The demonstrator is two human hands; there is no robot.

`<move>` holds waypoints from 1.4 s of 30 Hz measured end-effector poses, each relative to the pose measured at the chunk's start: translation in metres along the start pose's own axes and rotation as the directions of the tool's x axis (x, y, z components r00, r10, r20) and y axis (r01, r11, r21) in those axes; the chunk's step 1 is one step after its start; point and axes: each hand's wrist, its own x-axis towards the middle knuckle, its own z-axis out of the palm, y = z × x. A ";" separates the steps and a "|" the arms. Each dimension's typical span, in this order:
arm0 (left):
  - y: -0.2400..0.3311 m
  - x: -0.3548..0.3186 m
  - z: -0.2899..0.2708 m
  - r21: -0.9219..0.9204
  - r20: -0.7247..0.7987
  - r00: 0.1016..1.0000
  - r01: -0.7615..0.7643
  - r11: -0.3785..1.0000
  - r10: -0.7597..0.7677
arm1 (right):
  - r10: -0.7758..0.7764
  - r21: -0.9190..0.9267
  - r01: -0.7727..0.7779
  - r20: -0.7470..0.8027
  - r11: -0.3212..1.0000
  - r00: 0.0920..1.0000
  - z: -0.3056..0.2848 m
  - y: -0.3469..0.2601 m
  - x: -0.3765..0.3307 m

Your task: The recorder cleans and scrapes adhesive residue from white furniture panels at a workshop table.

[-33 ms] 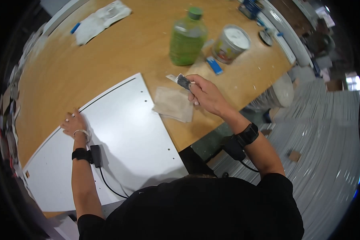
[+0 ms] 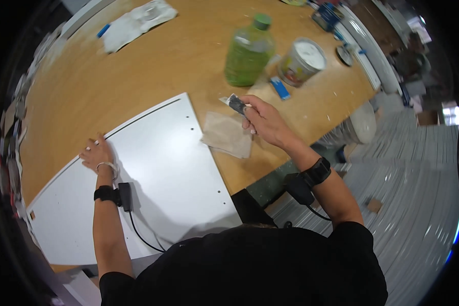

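A white panel (image 2: 158, 168) with several small holes and a groove by its far edge lies on the wooden table in front of me. My left hand (image 2: 97, 154) rests on the panel's far edge, fingers spread and grasping nothing. Over the table, right of the panel, my right hand (image 2: 262, 118) is closed around a small scraper (image 2: 236, 104) with a dark handle. Its pale blade points up and left, slightly blurred. Below that hand lie tan sheets (image 2: 227, 135), perhaps sandpaper or cloth, which reach the panel's right edge.
Beyond my right hand stand a bottle of green liquid (image 2: 247, 56) and a tub of white paste (image 2: 302, 62). A small blue packet (image 2: 280, 88) lies beside the tub. A white cloth (image 2: 137, 25) is at the far left. Stacked grey sheets (image 2: 387, 204) lie right of the table (image 2: 153, 71).
The view has shifted slightly, so the bottle, tub and panel appear a little further right. Both hands keep nearly the same pose, the right still holding the scraper.
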 end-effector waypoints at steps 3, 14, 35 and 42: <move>0.001 -0.004 -0.010 -0.048 -0.108 0.994 0.005 0.999 -0.010 | -0.042 0.000 0.043 0.071 0.999 0.997 0.013 -0.010 0.034; 0.003 0.002 -0.037 -0.053 0.084 0.991 0.107 0.993 -0.102 | -0.091 -0.015 0.103 0.362 0.995 0.928 0.020 -0.026 0.116; 0.153 -0.176 -0.139 -0.902 0.432 0.712 0.354 0.248 0.554 | -0.190 0.243 0.095 0.400 0.965 0.897 0.029 -0.035 0.059; 0.157 -0.198 -0.147 -0.820 0.571 0.740 0.499 0.279 0.354 | -0.298 -0.147 0.362 0.335 0.921 0.894 -0.021 0.004 0.061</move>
